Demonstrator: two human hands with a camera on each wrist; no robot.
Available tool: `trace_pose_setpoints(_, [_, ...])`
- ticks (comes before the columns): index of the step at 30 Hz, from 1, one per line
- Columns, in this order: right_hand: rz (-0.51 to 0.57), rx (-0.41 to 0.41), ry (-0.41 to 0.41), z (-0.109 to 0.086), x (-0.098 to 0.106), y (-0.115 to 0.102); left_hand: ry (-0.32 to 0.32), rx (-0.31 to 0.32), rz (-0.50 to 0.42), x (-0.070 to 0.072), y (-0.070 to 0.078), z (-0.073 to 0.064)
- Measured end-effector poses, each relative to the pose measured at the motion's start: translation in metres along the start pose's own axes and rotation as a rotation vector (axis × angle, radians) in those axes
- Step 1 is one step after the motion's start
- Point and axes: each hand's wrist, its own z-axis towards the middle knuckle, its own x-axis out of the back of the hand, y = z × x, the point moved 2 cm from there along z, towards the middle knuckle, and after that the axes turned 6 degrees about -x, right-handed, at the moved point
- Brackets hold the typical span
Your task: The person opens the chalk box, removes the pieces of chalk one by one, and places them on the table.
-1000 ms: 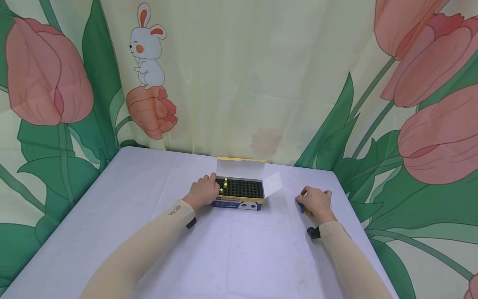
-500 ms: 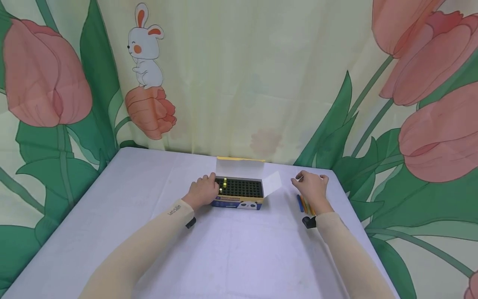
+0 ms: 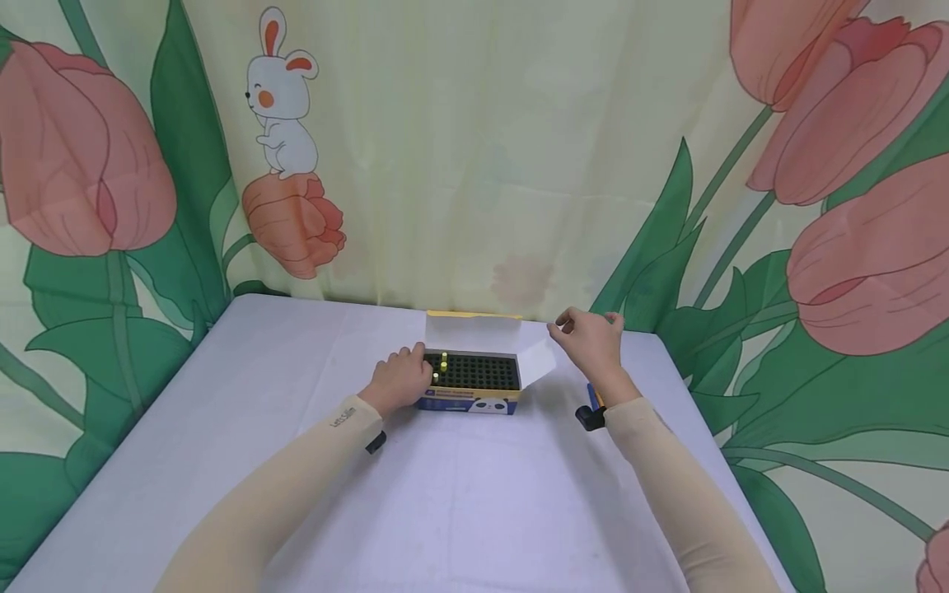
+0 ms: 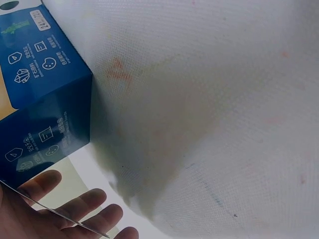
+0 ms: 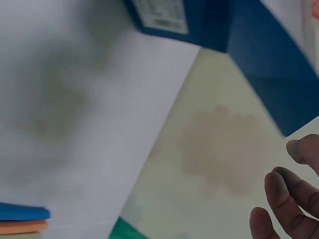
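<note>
At the middle of the table stands an open blue-and-yellow box [image 3: 465, 402] with a panda on its front. Inside is a black tray [image 3: 482, 372] full of round holes, where several yellowish-ended sticks [image 3: 444, 366] poke up near the left end. My left hand [image 3: 396, 380] grips the box's left end; the left wrist view shows its fingers [image 4: 89, 201] beside the thin edge of a flap. Just above the white right-hand flap [image 3: 537, 363], my right hand [image 3: 593, 342] hangs with thumb and fingers loosely bent. Nothing shows between its fingertips [image 5: 276, 186].
Crayon-like sticks, one blue [image 5: 22, 212] and one orange [image 5: 22, 227], lie on the table to the right, partly hidden by my right wrist in the head view. A white cloth [image 3: 445, 494] covers the table. Behind it hangs a curtain [image 3: 460, 206] printed with tulips.
My right hand has lifted from the coloured sticks, leaving them on the table, and moved left and away towards the box's right flap. My left hand stays at the box.
</note>
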Motion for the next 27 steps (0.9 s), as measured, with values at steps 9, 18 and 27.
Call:
trace_pose_setpoints(9, [0.028, 0.102, 0.034, 0.001, 0.006, -0.040, 0.004, -0.012, 0.009, 0.000, -0.001, 0.001])
trace_pose_setpoints(18, [0.012, 0.171, 0.003, -0.007, 0.000, -0.068, 0.000, -0.009, -0.001, 0.001, 0.000, 0.000])
trace_pose_setpoints(27, [0.013, 0.221, -0.066, -0.016, -0.007, -0.100, -0.002, -0.005, 0.009, 0.004, 0.001, -0.003])
